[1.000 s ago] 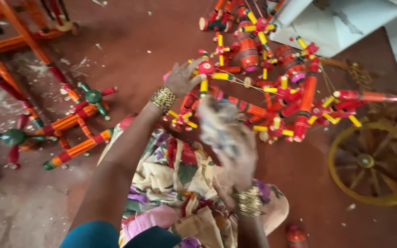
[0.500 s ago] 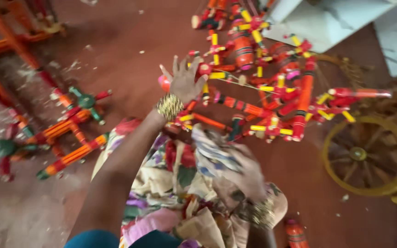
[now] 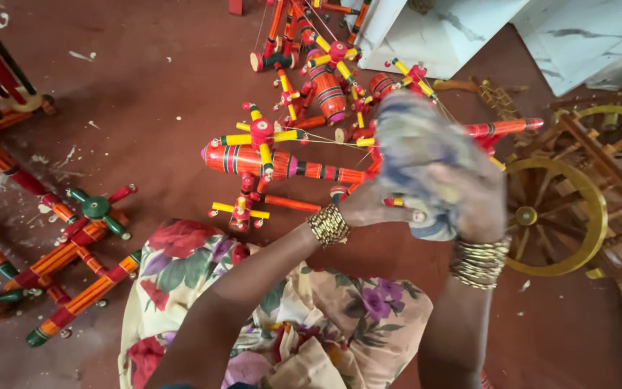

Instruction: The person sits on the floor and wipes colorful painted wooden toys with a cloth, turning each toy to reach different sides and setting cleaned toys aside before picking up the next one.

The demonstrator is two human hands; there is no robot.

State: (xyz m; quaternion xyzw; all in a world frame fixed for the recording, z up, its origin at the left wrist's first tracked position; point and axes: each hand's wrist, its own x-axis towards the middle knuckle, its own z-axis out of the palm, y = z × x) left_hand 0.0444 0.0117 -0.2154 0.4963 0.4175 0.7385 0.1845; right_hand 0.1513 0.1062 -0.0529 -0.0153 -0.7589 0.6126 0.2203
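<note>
Both hands are up at centre-right, over the person's lap. Right hand (image 3: 469, 198) is closed around a bunched cloth (image 3: 419, 155), pale with blue-grey patches, motion-blurred. Left hand (image 3: 376, 210) sits just left of it, fingers curled in and touching the cloth's near edge; can't tell if it actually grips. The cloth is a crumpled wad, so its axis is only rough: it runs near to far, bulk pointing away from the person, leaning slightly left. Gold bangles on both wrists.

Just beyond the hands, on the red-brown floor (image 3: 145, 94): a red lacquered wooden toy piece (image 3: 282, 164), striped barrel body, long axis left-right, thick end left, tapering right towards the hands. Yellow-and-red cross pegs stick out of it. More of the same painted parts are piled farther off (image 3: 329, 79).

Right: unpainted wooden wheel with a yellow rim (image 3: 552, 216), face up towards the camera. Left: orange turned rods with a green-knobbed hub (image 3: 96, 209). Near: floral fabric (image 3: 181, 252) over the lap.
</note>
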